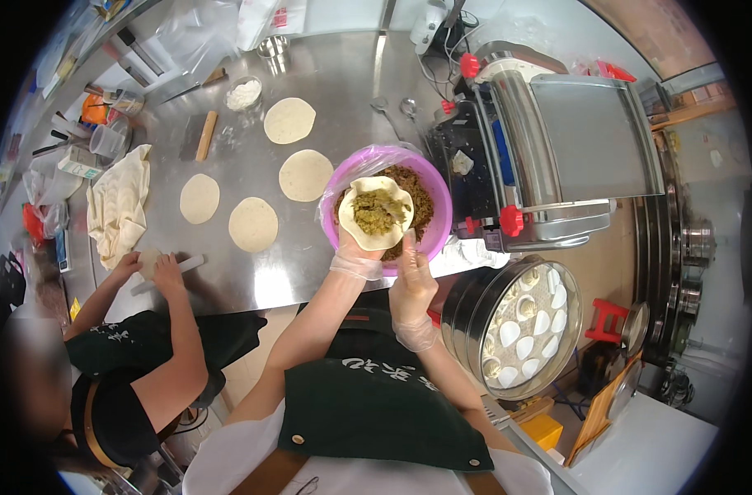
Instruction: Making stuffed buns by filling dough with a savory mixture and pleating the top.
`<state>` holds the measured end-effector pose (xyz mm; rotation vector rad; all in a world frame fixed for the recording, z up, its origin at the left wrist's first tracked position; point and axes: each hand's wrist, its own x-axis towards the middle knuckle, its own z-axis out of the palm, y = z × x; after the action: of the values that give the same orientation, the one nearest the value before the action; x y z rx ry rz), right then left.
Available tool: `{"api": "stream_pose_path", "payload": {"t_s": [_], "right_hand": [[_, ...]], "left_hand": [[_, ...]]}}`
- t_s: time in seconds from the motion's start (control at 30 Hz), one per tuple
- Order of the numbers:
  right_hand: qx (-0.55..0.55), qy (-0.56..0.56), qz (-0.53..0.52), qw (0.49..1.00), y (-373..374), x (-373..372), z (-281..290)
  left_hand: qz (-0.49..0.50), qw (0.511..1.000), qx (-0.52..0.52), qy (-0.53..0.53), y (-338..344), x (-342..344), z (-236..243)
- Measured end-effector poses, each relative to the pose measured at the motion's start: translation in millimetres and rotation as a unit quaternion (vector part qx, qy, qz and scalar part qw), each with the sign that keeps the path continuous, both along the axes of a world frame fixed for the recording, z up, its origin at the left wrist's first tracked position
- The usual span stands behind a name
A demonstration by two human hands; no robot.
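My left hand (361, 249), in a clear plastic glove, cups a round dough wrapper (348, 234) from below. Its rim is wavy, and a mound of greenish chopped filling (378, 211) sits in the middle. Also gloved, my right hand (413, 285) is closed with its fingertips at the wrapper's lower right edge. Both hands are over the near side of a purple bowl (443, 200), which holds brown-green chopped filling (420, 188) and has clear plastic film at its rim. The wrapper hides part of the bowl.
Flat dough rounds (253, 224) lie on the steel table (310, 74) to the left. A co-worker's hands (166, 271) handle dough there. At right stand a dough roller machine (549, 140) and a steamer (452, 318) with buns on white papers. Two spoons (408, 108) lie behind the bowl.
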<state>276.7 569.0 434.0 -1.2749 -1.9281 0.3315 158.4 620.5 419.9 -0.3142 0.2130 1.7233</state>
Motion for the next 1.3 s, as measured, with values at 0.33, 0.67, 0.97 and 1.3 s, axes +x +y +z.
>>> {"api": "stream_pose_path", "payload": {"t_s": [0.33,0.67,0.97,1.3], "right_hand": [[-0.002,0.018,0.016,1.000,-9.7,0.8,-1.0],[-0.323,0.326,0.007,0.888,-6.7,19.2,35.5],[-0.084,0.082,0.083,0.990,22.4,28.3,38.8],[0.051,-0.160,0.126,0.978,42.4,45.7,27.5]], "left_hand": [[-0.029,0.999,0.021,-0.037,3.3,1.3,4.4],[-0.027,0.998,-0.060,-0.010,7.4,-1.4,6.2],[-0.091,0.995,0.013,-0.043,-0.6,-4.4,6.1],[-0.141,0.987,0.029,0.065,-4.6,-14.0,5.6]]}}
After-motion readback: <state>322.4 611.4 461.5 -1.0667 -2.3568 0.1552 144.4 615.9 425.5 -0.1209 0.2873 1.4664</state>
